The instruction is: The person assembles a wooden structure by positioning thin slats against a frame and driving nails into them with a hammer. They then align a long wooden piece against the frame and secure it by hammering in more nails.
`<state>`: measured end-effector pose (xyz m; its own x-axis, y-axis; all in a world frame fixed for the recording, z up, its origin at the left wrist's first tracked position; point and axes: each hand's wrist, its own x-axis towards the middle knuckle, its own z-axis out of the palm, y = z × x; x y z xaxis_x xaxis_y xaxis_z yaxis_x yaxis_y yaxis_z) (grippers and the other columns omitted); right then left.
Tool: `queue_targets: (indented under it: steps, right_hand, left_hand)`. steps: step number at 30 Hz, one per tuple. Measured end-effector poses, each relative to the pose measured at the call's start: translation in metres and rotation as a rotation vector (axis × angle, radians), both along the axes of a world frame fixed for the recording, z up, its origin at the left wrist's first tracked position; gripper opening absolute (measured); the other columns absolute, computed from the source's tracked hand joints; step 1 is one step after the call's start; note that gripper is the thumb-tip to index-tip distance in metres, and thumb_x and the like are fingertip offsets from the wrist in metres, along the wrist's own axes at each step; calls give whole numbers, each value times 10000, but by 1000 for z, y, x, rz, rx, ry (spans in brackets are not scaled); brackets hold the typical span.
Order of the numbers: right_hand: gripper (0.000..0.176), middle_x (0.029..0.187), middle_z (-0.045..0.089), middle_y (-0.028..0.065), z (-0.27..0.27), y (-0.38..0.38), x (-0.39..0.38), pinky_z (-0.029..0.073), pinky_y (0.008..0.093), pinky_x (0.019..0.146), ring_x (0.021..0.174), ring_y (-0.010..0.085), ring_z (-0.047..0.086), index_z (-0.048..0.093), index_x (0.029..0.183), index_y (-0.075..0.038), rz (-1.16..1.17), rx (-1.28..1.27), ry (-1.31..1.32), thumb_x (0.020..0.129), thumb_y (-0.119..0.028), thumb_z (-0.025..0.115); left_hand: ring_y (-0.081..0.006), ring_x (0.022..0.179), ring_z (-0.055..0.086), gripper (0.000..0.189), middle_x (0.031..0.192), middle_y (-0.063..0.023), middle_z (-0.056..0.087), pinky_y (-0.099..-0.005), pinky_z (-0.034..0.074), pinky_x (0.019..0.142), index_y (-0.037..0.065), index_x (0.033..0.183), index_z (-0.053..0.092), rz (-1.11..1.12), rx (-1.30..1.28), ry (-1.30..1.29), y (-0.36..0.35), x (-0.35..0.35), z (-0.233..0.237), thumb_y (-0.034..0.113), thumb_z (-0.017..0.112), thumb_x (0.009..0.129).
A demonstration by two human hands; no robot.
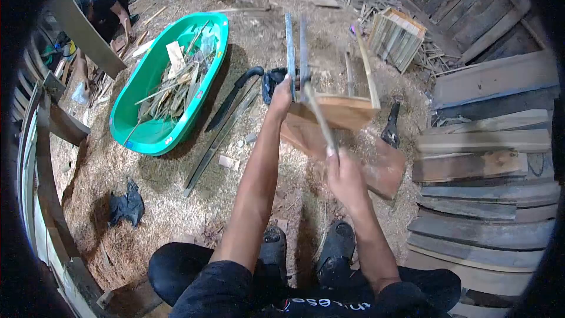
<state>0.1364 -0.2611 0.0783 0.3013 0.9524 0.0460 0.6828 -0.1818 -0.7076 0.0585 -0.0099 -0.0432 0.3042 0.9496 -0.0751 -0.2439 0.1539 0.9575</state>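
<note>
A: What is held in the left hand?

B: A narrow wooden strip — clasped in a closed grip, its length pointed toward twelve o'clock.

A: And in the right hand?

B: The wooden handle of a tool, firmly wrapped by that grip; its far end, blurred, is angled toward eleven o'clock, near the strip.

A: What is seen around them?

B: Reddish-brown boards are pictured at twelve o'clock from the right hand. On the shavings-strewn floor, a green tub is loaded with scraps at ten o'clock — planks are laid at three.
</note>
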Motion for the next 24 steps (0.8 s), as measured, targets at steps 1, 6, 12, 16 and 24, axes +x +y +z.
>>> queue_targets:
  steps: [1, 6, 12, 16, 24]
  right_hand:
    - [272, 676, 587, 260, 11, -5, -5, 449, 484, 552, 611, 431, 601, 513, 974, 63, -9, 64, 67, 993, -198, 439]
    - [290, 684, 585, 272, -6, -1, -10, 459, 509, 567, 644, 471, 596, 511, 998, 43, -88, 71, 45, 998, -234, 423]
    - [285, 638, 568, 255, 14, -7, -17, 469, 500, 557, 618, 482, 579, 504, 986, 32, -5, 94, 40, 999, -242, 427]
    - [292, 645, 553, 247, -20, -3, -10, 438, 477, 513, 579, 466, 551, 499, 992, 36, -47, -23, 44, 1008, -244, 419]
    - [328, 648, 561, 260, 0, -2, -3, 403, 528, 533, 589, 477, 546, 502, 919, 34, -73, 205, 90, 1005, -273, 424]
  left_hand:
    - [-197, 995, 574, 504, 1102, -101, 635, -335, 415, 926, -6, 1183, 618, -21, -9, 1, 8, 0, -16, 388, 340, 1035]
    - [-198, 1033, 588, 495, 1109, -105, 644, -327, 425, 922, -15, 1171, 613, -89, -37, -95, 9, 2, -16, 363, 322, 1040]
    - [-169, 915, 566, 478, 1011, -78, 642, -329, 423, 885, -18, 1138, 610, -28, -2, -46, 7, 2, -20, 340, 308, 1044]
    - [-184, 950, 582, 520, 1032, -107, 654, -331, 434, 883, -52, 1165, 609, -11, 72, 0, 14, 7, -24, 328, 278, 1041]
    - [-203, 956, 602, 518, 1048, -118, 663, -334, 439, 896, -47, 1183, 602, -15, 82, 29, 11, 4, -17, 324, 272, 1035]
